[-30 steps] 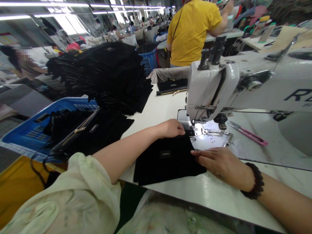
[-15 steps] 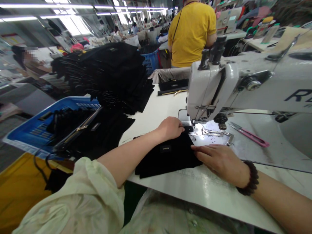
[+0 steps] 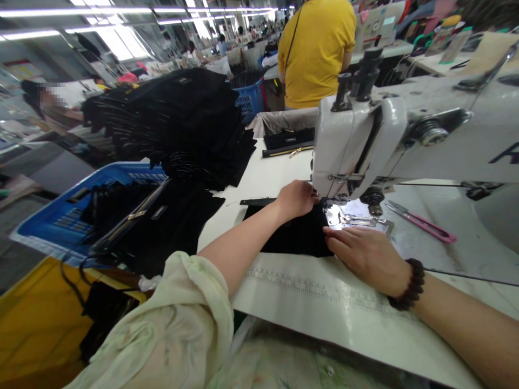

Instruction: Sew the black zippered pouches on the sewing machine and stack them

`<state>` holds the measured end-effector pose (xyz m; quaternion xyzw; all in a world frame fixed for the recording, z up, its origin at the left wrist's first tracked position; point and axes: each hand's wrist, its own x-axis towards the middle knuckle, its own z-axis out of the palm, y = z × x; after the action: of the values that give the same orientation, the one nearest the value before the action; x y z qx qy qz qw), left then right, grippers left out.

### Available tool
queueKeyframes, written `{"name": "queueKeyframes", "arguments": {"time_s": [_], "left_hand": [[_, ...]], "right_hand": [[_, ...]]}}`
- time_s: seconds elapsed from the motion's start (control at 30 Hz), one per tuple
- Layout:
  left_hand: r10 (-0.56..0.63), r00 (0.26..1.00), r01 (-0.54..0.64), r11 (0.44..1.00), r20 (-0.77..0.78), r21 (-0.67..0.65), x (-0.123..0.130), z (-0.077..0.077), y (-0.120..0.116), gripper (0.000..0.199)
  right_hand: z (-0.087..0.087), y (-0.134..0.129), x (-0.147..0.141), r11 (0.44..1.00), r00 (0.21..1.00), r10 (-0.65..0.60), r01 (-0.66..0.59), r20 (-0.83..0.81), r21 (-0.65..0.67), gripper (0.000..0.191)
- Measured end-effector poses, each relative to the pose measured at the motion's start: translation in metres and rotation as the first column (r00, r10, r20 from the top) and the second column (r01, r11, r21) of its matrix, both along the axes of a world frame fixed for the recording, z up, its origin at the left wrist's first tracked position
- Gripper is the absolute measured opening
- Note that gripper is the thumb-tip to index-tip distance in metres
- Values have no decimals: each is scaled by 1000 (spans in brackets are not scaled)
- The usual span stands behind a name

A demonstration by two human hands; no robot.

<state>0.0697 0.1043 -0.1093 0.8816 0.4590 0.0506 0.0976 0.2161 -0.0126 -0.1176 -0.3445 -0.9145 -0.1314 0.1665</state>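
A black fabric panel (image 3: 298, 236) lies on the white machine table, its upper right corner by the lit needle area of the sewing machine (image 3: 357, 140). My left hand (image 3: 298, 199) is closed on the panel's far edge, close to the presser foot; its fingertips are partly hidden beside the machine head. My right hand (image 3: 367, 256) lies flat with outstretched fingers, the tips touching the panel's right edge. A dark beaded bracelet (image 3: 409, 284) circles the right wrist.
Pink-handled snips (image 3: 425, 222) lie right of the needle. Left are a tall pile of black pieces (image 3: 174, 119), a blue basket (image 3: 52, 216) and a yellow container (image 3: 36, 319). Zippered black pieces (image 3: 287, 141) lie behind. A person in yellow (image 3: 316, 54) stands beyond.
The panel has shifted away from me along the table, and its small label no longer shows. My left hand has moved forward and right with it; my right hand has barely moved.
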Motion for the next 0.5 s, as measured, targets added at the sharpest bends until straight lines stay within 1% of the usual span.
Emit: {"name": "queueKeyframes", "arguments": {"time_s": [0.17, 0.27, 0.4, 0.5], "left_hand": [[-25, 999, 23, 999, 48, 43, 2, -9, 3, 25], [-75, 995, 72, 996, 69, 45, 1, -12, 5, 22], [-177, 982, 175, 984, 69, 31, -1, -10, 5, 19], [-170, 982, 166, 985, 88, 47, -2, -7, 2, 19]], "right_hand": [[-1, 0, -1, 1000, 1000, 4, -5, 18, 18, 26], [-1, -1, 1, 1000, 1000, -4, 4, 20, 8, 27], [0, -3, 3, 1000, 1000, -6, 6, 4, -17, 27], [-1, -5, 1, 1000, 1000, -12, 12, -16, -27, 27]]}}
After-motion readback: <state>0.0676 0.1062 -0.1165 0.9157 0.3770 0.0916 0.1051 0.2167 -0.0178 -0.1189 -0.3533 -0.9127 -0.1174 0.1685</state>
